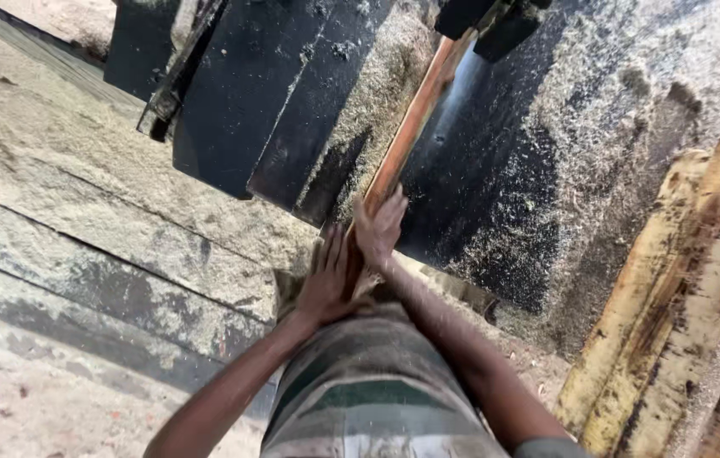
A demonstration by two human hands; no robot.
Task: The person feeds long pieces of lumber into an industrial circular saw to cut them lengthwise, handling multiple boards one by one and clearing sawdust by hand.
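Note:
A long reddish-brown wooden strip [415, 119] lies on edge on a dark machine table [496, 178] dusted with sawdust, running away from me toward a dark guard [496, 21] at the top. My right hand [379, 227] grips the strip's near end. My left hand [326, 276] presses flat against the strip's left side, fingers straight and together. My striped shirt [377, 390] fills the bottom middle.
Rough, bark-edged yellow planks [674, 288] lean at the right. Dark metal machine panels [250, 93] stand at the upper left. Sawdust covers the concrete floor and steps [63, 254] to the left.

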